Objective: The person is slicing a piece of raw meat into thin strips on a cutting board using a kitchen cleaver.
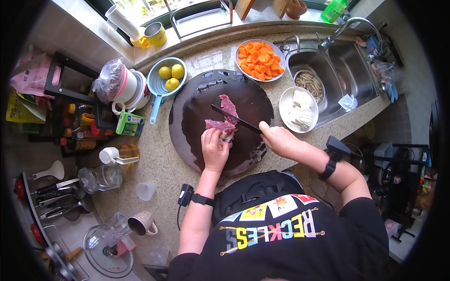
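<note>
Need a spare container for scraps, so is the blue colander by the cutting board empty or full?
Neither: the colander is partly filled. Three round yellow fruits sit inside, with bare basket showing around them.

The raw, smooth slab of meat [225,125] at the left hand [215,150] is pinkish red with whitish streaks. The round, flat chopping board [194,122] beneath that hand is dark brown, greyer toward its rim. Beyond it to the left, a pale-blue plastic colander [152,77] frames yellow-green round fruits [177,71]. The long, narrow knife [239,120] in the right hand [279,139] looks black; beyond that hand, chunky carrot pieces [259,61] are bright orange.
</note>
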{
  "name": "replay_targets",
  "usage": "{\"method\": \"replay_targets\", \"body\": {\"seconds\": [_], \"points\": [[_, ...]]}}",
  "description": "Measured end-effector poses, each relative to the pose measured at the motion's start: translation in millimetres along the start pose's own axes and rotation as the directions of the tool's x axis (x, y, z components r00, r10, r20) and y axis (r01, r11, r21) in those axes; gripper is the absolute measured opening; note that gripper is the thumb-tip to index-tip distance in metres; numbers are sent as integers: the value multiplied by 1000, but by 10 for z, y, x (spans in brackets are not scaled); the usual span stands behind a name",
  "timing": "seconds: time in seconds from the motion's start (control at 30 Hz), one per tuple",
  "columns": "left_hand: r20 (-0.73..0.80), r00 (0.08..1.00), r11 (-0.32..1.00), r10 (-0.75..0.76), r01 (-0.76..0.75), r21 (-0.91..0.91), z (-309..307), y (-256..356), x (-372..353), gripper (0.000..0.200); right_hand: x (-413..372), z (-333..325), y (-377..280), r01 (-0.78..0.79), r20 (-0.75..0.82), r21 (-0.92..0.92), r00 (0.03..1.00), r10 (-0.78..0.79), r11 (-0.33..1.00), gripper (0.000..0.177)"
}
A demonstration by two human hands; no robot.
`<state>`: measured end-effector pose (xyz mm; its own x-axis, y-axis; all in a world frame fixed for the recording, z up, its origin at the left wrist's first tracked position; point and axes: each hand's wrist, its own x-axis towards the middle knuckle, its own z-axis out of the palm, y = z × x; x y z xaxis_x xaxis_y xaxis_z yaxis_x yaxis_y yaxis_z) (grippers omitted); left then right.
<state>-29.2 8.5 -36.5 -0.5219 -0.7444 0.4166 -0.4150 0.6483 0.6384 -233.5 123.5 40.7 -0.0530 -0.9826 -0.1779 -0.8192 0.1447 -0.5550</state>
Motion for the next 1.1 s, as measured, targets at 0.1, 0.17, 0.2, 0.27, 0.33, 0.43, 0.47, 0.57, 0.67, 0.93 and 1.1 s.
{"method": "replay_targets", "body": {"seconds": [0.1, 0.17, 0.2, 0.27, 0.33, 0.43, 0.47, 0.57, 0.67, 0.93, 1.1], "points": [[2, 1000, 1000, -2, 2, 2, -1, -2, -2, 31, -119, 63, 12, -17, 61, -16, 998, 18, 1000, 20], [3, 1000, 1000, -14, 14, -4, -3, -5, -1, 28, -163, 99, 45, -41, 99, -29, 994, 44, 999, 19], [8, 1000, 1000, -15, 15, -7, -3, -5, 3, 28, -176, 120, 58, -62, 134, -45, 989, 68, 997, 18], [10, 1000, 1000, -10, 10, -5, 0, -9, 0, 28, -177, 188, 44, -85, 137, -91, 986, 97, 992, 19], [30, 1000, 1000, 1, -1, -11, 3, -18, 3, 28, -92, 248, -27, -109, 143, -136, 981, 128, 985, 19], [36, 999, 1000, 2, -2, -23, 15, 30, -1, 29, 371, 399, -235, -130, 105, -114, 984, 142, 985, 19], [21, 1000, 1000, -3, 3, -28, 18, 43, 17, 31, 570, 460, -274, -101, 67, -89, 992, 108, 991, 18], [65, 998, 999, 18, -16, -43, 1, -9, -29, 29, 918, 489, -393, 14, -17, -19, 1000, -14, 1000, 18], [65, 997, 999, 28, -26, -37, -29, -45, 4, 28, 754, 430, -371, -58, 12, -3, 998, 58, 998, 18], [135, 988, 997, 81, -79, -18, -81, 28, -18, 42, 64, 254, 11, -142, 68, -66, 987, 146, 988, 20], [40, 995, 995, 94, -93, -16, -187, 104, -47, 39, -143, 157, -162, -25, -105, -48, 994, 20, 999, 22]]}}
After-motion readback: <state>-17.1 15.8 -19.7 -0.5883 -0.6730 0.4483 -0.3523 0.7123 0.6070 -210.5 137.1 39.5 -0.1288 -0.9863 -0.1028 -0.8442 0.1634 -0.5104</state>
